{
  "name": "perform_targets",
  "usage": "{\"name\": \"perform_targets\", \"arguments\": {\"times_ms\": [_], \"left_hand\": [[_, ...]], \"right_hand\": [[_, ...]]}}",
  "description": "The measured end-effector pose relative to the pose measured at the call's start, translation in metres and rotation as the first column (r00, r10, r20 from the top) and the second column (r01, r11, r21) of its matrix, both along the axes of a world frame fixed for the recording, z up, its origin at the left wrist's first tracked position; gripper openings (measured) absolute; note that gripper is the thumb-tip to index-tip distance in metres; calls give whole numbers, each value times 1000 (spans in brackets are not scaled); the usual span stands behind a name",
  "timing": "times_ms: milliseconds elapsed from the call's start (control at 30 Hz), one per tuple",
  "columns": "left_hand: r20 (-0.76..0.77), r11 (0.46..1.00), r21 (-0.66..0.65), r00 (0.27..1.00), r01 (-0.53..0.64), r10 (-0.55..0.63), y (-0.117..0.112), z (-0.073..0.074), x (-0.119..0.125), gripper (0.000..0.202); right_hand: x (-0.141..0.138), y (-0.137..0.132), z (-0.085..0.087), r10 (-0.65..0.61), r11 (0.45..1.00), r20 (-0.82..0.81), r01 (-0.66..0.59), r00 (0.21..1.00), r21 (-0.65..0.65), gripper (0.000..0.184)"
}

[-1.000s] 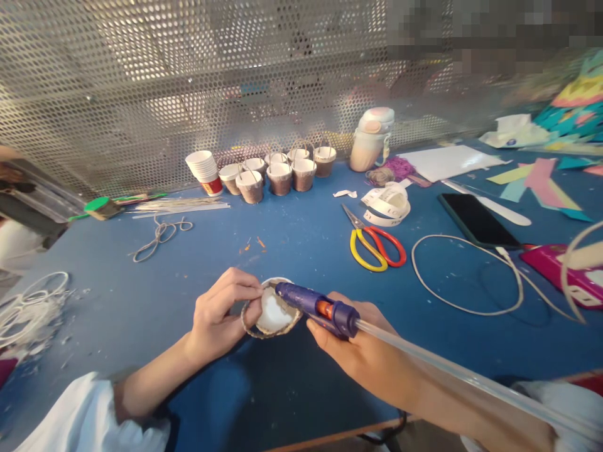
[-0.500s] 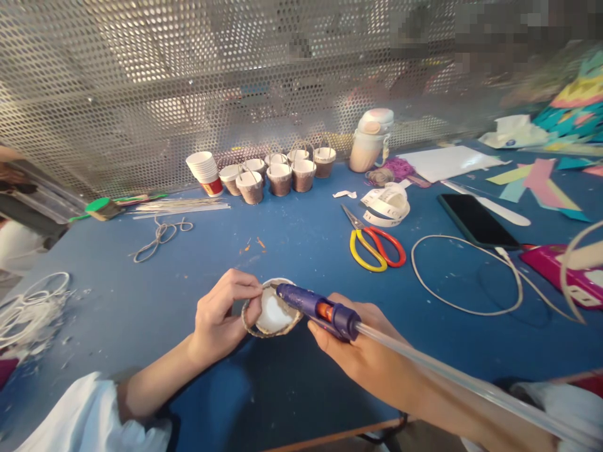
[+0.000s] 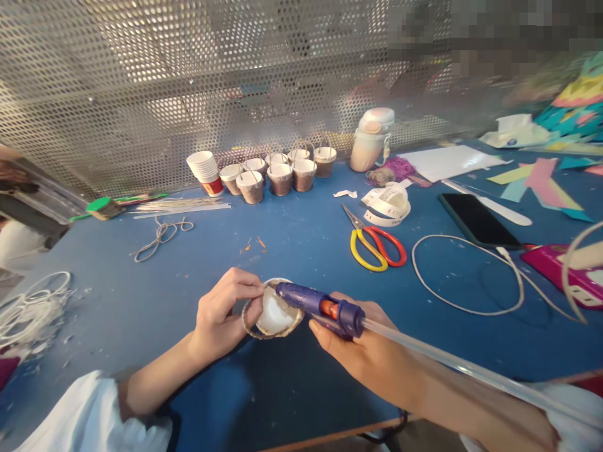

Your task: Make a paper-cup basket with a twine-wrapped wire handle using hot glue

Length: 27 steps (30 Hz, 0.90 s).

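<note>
My left hand [image 3: 230, 311] pinches the left rim of a small paper cup basket [image 3: 277, 317], white inside with a twisted cord handle lying along its near side. In my right hand [image 3: 372, 345] is a purple hot glue gun [image 3: 320, 304], its fingers wrapped round the grip. The gun's nozzle points left to the inside of the cup's rim, close by my left fingertips. A long clear glue stick [image 3: 452, 359] sticks out of the gun's back, above my right forearm. Whether glue is coming out, I cannot tell.
Several cup baskets [image 3: 279, 181] and stacked paper cups [image 3: 205, 172] line the back near a perforated metal panel [image 3: 155, 94]. Scissors [image 3: 372, 242], a ribbon roll [image 3: 387, 204], a phone [image 3: 478, 220] and a looped cable [image 3: 466, 311] lie right; cord [image 3: 162, 238] lies left.
Almost nothing differs. The glue gun has shifted very slightly at its back end, while its nozzle stays at the cup's rim and my left hand keeps its pinch.
</note>
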<state>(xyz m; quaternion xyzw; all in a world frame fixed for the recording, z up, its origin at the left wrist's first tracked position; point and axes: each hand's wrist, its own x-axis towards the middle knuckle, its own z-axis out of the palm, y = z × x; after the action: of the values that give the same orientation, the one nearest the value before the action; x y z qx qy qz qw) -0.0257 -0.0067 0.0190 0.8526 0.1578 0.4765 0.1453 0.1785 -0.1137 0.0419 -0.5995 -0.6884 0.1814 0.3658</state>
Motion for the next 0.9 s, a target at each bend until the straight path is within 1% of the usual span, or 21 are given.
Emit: {"name": "perform_targets", "arguments": {"times_ms": [67, 233, 533, 667, 767, 833, 900], "left_hand": [[-1, 1000, 5, 1000, 1, -1, 0, 0, 0, 27], [3, 1000, 12, 1000, -2, 2, 0, 1, 1, 27], [5, 1000, 15, 1000, 7, -7, -1, 1, 1, 26], [2, 1000, 28, 1000, 13, -13, -2, 1, 1, 29], [6, 1000, 24, 1000, 5, -5, -3, 1, 2, 29], [10, 1000, 28, 1000, 2, -2, -3, 0, 2, 29], [14, 999, 41, 1000, 9, -9, -3, 0, 2, 29]], "right_hand": [[0, 0, 0, 1, 1000, 3, -1, 1000, -29, 16], [2, 1, 2, 50, 993, -46, -54, 998, -107, 18], [2, 1, 1, 102, 990, -40, -106, 994, -96, 21], [6, -1, 9, 116, 984, -27, -119, 993, -136, 22], [8, -3, 16, 86, 981, 4, -84, 996, -175, 19], [8, -4, 17, 81, 981, 19, -76, 997, -179, 18], [8, -4, 15, 100, 981, 6, -98, 995, -166, 19]]}}
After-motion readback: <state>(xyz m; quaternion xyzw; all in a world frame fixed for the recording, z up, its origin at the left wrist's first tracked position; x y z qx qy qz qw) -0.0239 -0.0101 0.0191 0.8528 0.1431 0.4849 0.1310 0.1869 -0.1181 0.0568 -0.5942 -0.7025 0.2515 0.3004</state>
